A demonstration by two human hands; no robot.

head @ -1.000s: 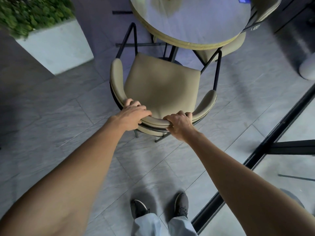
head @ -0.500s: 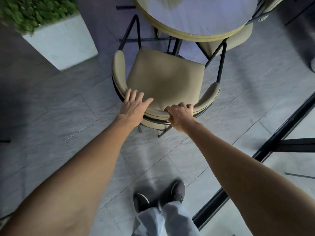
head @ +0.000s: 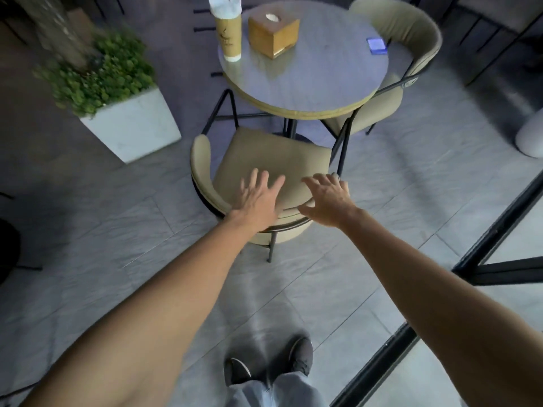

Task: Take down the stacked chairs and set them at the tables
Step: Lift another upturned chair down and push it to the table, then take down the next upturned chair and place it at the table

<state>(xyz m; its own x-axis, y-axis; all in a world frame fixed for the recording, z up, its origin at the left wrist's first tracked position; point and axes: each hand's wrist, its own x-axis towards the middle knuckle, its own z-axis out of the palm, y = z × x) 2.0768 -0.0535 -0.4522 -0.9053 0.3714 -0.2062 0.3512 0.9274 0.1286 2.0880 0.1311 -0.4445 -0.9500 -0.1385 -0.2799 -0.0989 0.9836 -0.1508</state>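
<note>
A beige padded chair with a black metal frame stands on the floor, its seat tucked partly under the round table. My left hand hovers over the chair's curved backrest with fingers spread, holding nothing. My right hand is also spread open just above the backrest's right end, off the chair. A second beige chair stands at the table's far right side.
On the table stand a paper cup with napkins, a wooden tissue box and a small blue item. A white planter with green shrub stands left of the chair. A black door frame runs along the right.
Both hands have let go of the chair's backrest and lifted off with fingers spread. The view has tilted up, showing the whole tabletop.
</note>
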